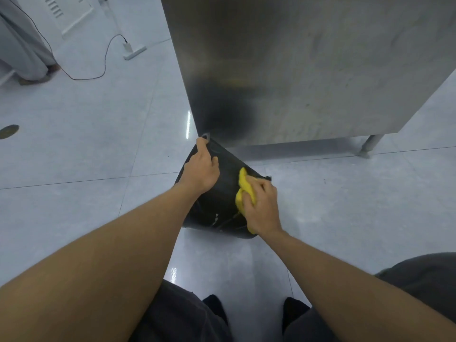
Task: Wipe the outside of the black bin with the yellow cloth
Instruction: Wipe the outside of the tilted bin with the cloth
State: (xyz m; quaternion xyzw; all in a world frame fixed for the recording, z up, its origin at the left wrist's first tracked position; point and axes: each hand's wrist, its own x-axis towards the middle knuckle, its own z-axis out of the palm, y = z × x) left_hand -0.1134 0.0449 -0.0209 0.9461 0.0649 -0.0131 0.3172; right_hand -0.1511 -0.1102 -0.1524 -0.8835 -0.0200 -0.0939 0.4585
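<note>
The black bin [223, 193] lies tipped on the pale floor, its far end against the foot of a steel cabinet. My left hand [201, 167] grips the bin's far upper edge, fingers curled over it. My right hand [260, 206] presses the bunched yellow cloth [243, 185] flat against the bin's right side wall. The cloth shows past my fingers towards the left and below my palm. White smears mark the bin's near wall.
A tall stainless steel cabinet [308, 70] on legs stands right behind the bin. A white power strip [134, 51] with a black cable lies on the floor at the far left, near someone's grey trouser legs [23, 50]. A round floor drain [8, 131] sits at the left edge.
</note>
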